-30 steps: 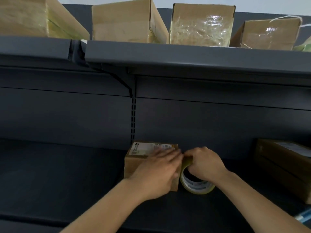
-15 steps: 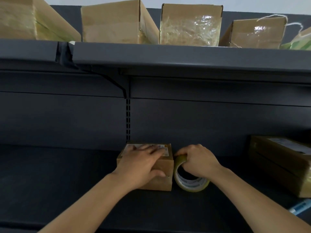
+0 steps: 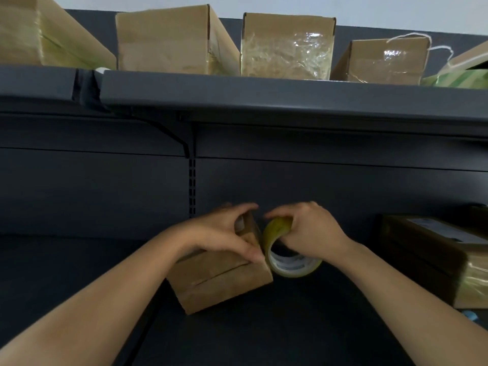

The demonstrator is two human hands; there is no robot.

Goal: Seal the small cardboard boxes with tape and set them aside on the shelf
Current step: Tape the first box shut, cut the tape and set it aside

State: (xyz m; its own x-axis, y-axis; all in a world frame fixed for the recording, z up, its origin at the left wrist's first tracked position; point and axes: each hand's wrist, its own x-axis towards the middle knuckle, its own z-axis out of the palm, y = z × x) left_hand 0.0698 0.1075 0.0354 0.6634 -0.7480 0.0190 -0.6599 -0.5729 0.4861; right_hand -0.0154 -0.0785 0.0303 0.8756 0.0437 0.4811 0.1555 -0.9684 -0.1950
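box [image 3: 224, 276]: light, stiff card, tipped up mid-shelf [image 3: 317, 326]; left hand [image 3: 219, 233] grasps its top edge. right hand [image 3: 311, 231] clasps the tape roll [image 3: 287, 262], touching the box.

A blue object [image 3: 474, 316] lies lower right, pale wall [image 3: 369, 9] above

The left hand [image 3: 221, 233] partly hides the small box [image 3: 221, 282]; the taped box [image 3: 427, 260] is cropped.
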